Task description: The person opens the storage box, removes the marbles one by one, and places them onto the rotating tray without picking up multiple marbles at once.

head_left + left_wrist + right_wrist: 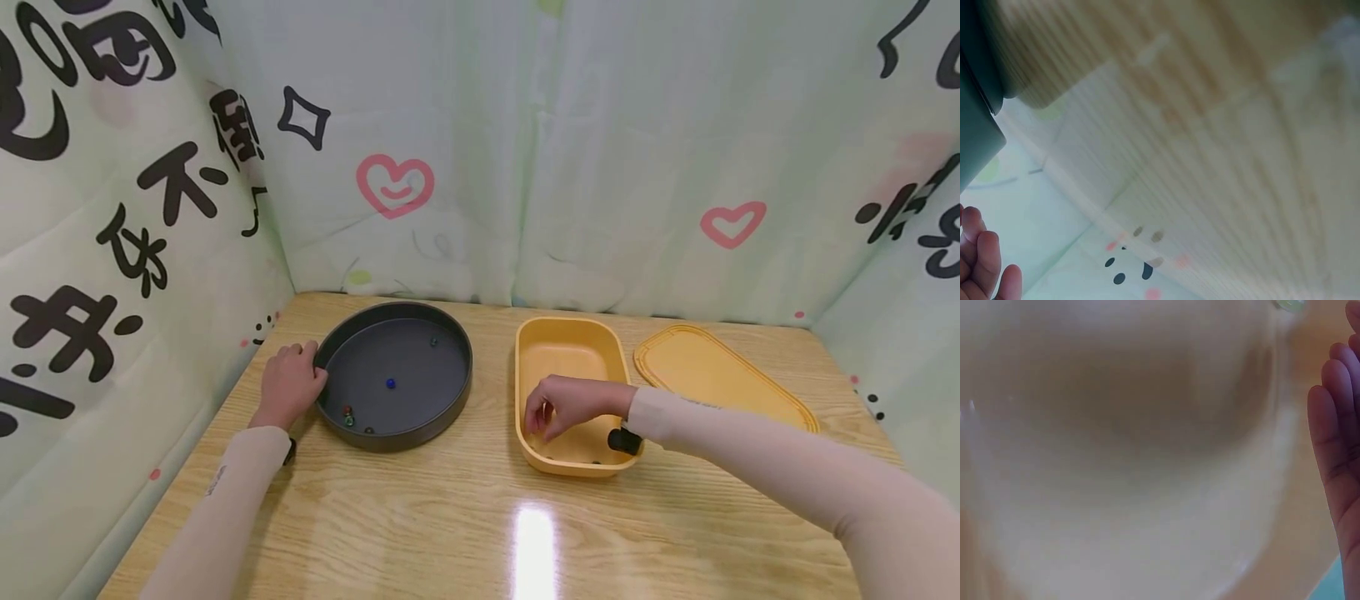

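Observation:
A dark grey round pan (pixel 420 437) stands on the left of the wooden table with several small marbles inside, among them a blue marble (pixel 391 383). My left hand (pixel 288 385) grips its left rim, thumb at the edge; its curled fingers (pixel 986 256) show at the lower left in the left wrist view. My right hand (pixel 573 406) reaches into a yellow rectangular box (pixel 573 329), fingers bent downward near its left wall. Whether anything is between those fingertips is hidden. A green glass marble (pixel 1290 305) shows beside the fingers (pixel 1325 425) in the right wrist view.
To the right of the box lies a flat yellow lid (pixel 720 375), partly behind my right forearm. Printed curtains (pixel 600 167) hang at the back and sides of the table (pixel 420 517). Small dark marbles (pixel 596 462) lie at the near end of the box.

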A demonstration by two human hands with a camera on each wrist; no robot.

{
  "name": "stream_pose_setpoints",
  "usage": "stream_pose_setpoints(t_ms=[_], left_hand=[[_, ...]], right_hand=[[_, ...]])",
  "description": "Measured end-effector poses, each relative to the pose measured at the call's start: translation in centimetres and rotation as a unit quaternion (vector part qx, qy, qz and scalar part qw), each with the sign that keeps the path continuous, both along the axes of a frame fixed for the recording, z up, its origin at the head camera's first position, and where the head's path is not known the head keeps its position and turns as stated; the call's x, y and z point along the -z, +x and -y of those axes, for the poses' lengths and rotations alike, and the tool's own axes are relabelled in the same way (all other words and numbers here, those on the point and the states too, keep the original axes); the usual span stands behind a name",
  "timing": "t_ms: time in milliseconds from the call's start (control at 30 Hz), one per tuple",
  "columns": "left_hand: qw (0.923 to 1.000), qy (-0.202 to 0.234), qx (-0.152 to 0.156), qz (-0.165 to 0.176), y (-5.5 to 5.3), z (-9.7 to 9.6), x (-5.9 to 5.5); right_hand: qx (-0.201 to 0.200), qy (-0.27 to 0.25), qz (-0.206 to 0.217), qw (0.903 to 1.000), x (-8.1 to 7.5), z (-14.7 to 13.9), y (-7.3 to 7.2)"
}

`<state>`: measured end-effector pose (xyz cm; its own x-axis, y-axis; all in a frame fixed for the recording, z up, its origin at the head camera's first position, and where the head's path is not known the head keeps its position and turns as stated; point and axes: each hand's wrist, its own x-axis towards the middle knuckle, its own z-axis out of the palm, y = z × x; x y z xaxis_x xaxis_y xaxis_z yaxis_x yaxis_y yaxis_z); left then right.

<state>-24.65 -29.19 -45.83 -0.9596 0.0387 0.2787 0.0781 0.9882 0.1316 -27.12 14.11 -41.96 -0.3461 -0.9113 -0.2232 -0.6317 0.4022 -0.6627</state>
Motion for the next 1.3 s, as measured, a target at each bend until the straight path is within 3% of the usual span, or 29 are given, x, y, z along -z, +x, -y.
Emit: stream_pose_setpoints(t_ms=[467, 1300], left_hand=[[1.0, 0.003, -0.003, 0.003, 0.1, 0.1, -0.1], [1.0, 0.004, -0.003, 0.005, 0.1, 0.1, 0.0]], right_hand=[[-0.021, 0.012, 0.002, 0.9997, 1.5, 0.8, 0.4], [-0.01, 0.02, 0.006, 0.9997, 2.4, 0.8, 0.4]])
